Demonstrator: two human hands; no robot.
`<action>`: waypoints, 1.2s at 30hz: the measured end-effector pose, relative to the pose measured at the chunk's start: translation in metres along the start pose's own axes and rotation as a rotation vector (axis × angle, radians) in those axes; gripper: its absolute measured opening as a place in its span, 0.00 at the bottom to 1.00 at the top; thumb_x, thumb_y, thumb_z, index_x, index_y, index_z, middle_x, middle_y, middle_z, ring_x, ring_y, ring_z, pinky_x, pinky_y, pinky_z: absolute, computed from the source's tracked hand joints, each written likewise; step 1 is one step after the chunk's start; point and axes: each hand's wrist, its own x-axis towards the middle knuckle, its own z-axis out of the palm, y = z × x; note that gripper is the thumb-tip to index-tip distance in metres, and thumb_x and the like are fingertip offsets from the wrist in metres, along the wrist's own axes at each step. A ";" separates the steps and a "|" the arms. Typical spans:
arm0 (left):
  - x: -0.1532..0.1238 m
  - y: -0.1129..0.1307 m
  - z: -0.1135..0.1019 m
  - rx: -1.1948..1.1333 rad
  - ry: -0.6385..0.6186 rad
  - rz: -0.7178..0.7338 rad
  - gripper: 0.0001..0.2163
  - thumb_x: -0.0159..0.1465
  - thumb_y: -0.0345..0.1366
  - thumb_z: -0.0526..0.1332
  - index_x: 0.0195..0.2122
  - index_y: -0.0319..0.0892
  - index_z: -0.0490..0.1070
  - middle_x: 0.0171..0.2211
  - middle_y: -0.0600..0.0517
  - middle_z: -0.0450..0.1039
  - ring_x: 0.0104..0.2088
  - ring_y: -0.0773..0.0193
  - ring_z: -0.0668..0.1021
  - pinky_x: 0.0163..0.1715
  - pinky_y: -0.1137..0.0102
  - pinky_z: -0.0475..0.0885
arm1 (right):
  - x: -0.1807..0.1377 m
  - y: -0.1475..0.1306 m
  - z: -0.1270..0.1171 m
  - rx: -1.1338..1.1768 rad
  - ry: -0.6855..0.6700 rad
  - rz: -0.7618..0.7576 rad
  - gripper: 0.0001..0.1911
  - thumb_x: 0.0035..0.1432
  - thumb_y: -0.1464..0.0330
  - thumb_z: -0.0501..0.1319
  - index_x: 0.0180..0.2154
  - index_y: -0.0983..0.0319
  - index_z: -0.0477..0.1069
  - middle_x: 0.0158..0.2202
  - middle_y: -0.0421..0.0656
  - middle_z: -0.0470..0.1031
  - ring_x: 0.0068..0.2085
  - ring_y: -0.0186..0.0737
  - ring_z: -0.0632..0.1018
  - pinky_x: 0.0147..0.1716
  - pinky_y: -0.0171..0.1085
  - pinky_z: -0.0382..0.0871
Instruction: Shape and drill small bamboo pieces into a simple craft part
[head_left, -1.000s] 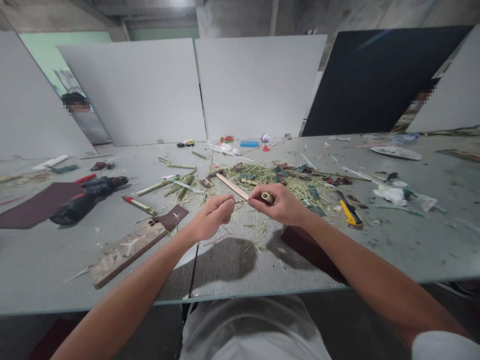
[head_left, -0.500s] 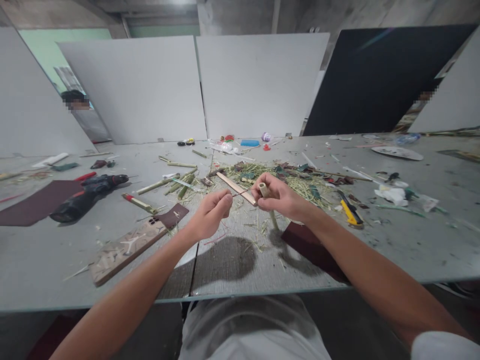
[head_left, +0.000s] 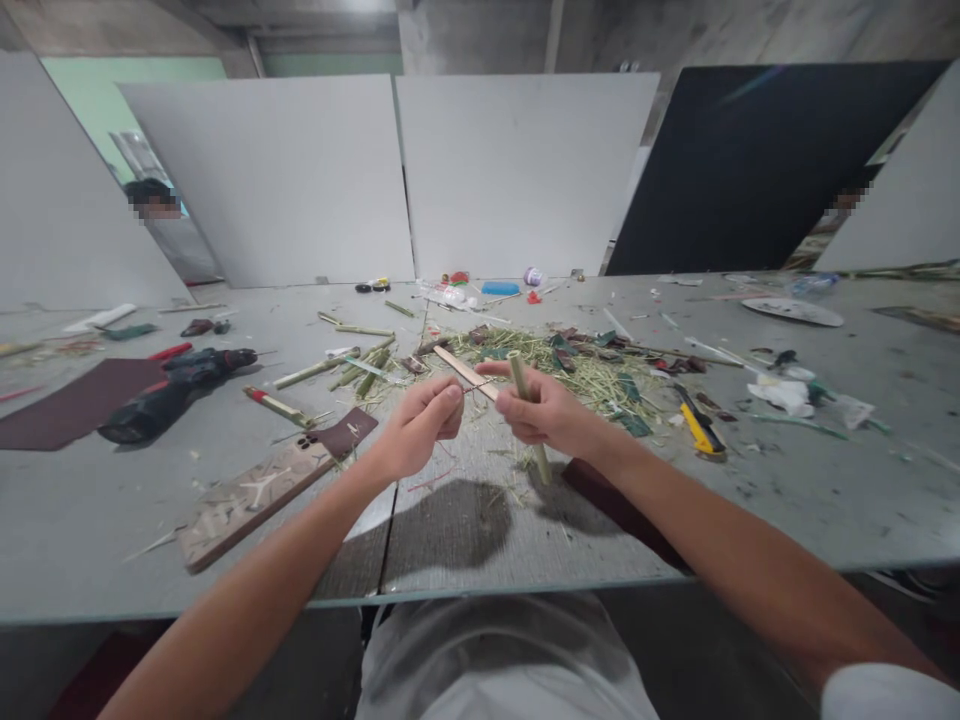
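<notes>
My left hand [head_left: 425,425] is closed, pinching one end of a thin dark twisted strand [head_left: 475,387], perhaps cord or wire. The strand runs across to my right hand [head_left: 547,405], whose index finger reaches out along it. A hollow green bamboo tube [head_left: 519,377] stands nearly upright in my right hand, its lower end tilted slightly right and just above the table. Under and behind the hands lies a flat pale bamboo strip [head_left: 454,366]. Whether the strand is fastened to the tube cannot be made out.
Green shavings [head_left: 592,375] and leaf scraps spread behind my hands. A power drill [head_left: 180,395], a patterned phone case [head_left: 255,500] and cut bamboo pieces [head_left: 367,365] lie left. A yellow utility knife [head_left: 700,425] lies right. White panels [head_left: 525,170] stand behind; people are partly visible beyond.
My right hand has turned, so the bamboo tube shows more of its length and its top sits a little higher. The index finger has stretched out leftward. My left hand has barely moved.
</notes>
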 end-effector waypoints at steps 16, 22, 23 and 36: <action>0.001 -0.001 -0.001 0.309 0.182 -0.043 0.19 0.68 0.48 0.53 0.24 0.41 0.56 0.18 0.58 0.54 0.18 0.74 0.58 0.18 0.74 0.53 | -0.003 -0.001 0.009 -0.602 0.301 -0.243 0.17 0.59 0.57 0.63 0.24 0.62 0.69 0.18 0.34 0.56 0.21 0.29 0.57 0.20 0.33 0.51; -0.002 0.006 0.004 0.609 0.091 -0.161 0.16 0.63 0.36 0.54 0.20 0.42 0.51 0.17 0.59 0.47 0.19 0.73 0.54 0.19 0.73 0.48 | -0.009 -0.013 0.009 -0.898 0.316 -0.573 0.08 0.59 0.67 0.61 0.29 0.62 0.74 0.29 0.44 0.74 0.30 0.36 0.71 0.32 0.36 0.63; -0.002 0.007 0.004 0.588 0.040 -0.193 0.16 0.62 0.35 0.54 0.19 0.42 0.50 0.17 0.59 0.46 0.19 0.73 0.53 0.19 0.73 0.48 | -0.008 -0.014 0.007 -0.891 0.322 -0.555 0.08 0.59 0.67 0.61 0.29 0.62 0.74 0.29 0.44 0.73 0.30 0.36 0.71 0.31 0.36 0.63; -0.002 0.012 0.007 0.702 0.123 -0.121 0.14 0.61 0.34 0.53 0.21 0.42 0.49 0.18 0.58 0.47 0.20 0.73 0.54 0.20 0.73 0.48 | -0.006 -0.011 0.017 -0.762 0.388 -0.421 0.14 0.60 0.63 0.61 0.25 0.62 0.69 0.22 0.39 0.63 0.25 0.33 0.63 0.27 0.35 0.58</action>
